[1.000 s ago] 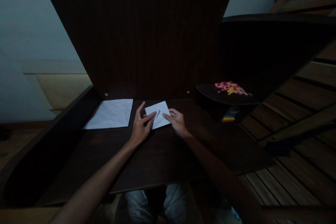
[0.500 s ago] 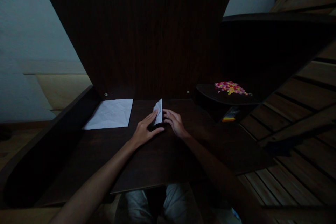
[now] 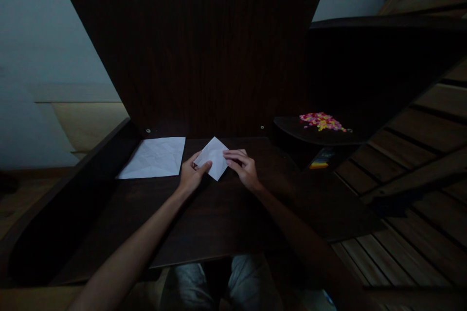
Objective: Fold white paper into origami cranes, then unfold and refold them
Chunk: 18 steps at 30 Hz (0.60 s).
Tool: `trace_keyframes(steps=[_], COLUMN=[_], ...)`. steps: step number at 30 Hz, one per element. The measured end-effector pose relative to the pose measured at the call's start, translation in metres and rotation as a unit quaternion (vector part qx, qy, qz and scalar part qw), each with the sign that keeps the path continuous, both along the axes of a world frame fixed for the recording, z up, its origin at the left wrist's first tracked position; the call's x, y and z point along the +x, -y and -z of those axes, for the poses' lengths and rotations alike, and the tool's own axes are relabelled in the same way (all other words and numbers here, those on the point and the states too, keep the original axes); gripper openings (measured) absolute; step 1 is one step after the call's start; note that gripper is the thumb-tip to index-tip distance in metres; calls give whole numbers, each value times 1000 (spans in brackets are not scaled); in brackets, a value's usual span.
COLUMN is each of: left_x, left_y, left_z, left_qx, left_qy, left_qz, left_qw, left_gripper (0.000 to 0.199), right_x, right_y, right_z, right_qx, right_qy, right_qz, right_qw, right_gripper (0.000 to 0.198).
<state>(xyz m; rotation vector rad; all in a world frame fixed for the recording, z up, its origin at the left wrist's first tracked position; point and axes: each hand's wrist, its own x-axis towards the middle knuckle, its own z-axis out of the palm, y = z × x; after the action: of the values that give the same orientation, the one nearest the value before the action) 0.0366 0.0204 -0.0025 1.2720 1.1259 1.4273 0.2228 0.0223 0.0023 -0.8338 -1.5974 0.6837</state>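
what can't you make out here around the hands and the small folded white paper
Head view only:
- Underside of the small folded white paper: hidden by the paper itself.
- Left hand fingertips: tucked behind the paper.
- Right hand grip: too dim to tell.
- Pink and yellow heap on the dark shelf: pieces too small to identify.

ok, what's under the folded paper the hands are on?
Dark wooden desk shows all around the folded white paper. The left hand grips its left corner, the right hand its right edge. Whatever lies directly beneath the paper is covered.
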Motion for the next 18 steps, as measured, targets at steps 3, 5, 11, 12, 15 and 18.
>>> trace_keyframes(steps=[3,5,11,12,15,18], left_x=[-1,-1,2,2,2,2], left_y=[-4,-5,-3,-3,-3,-4], left_z=[5,6,3,3,4,6], left_qx=[-8,-16,-45,-49,-65,-86], left_qy=[32,55,118,128,133,122], left_qz=[-1,7,53,61,72,71], left_qw=[999,998,990,989,986,986], left_gripper=[57,57,57,57,51,45], right_x=[3,4,-5,-6,-8,-7], right_y=[-5,-9,-13,-13,-13,-14], right_z=[3,4,11,12,14,15], right_qx=[8,-34,-186,-199,-210,-205], right_qy=[-51,-91,-191,-198,-197,-193], right_qz=[94,79,-44,-47,-22,2], right_qw=[994,992,963,959,957,959], right_gripper=[20,28,41,40,31,27])
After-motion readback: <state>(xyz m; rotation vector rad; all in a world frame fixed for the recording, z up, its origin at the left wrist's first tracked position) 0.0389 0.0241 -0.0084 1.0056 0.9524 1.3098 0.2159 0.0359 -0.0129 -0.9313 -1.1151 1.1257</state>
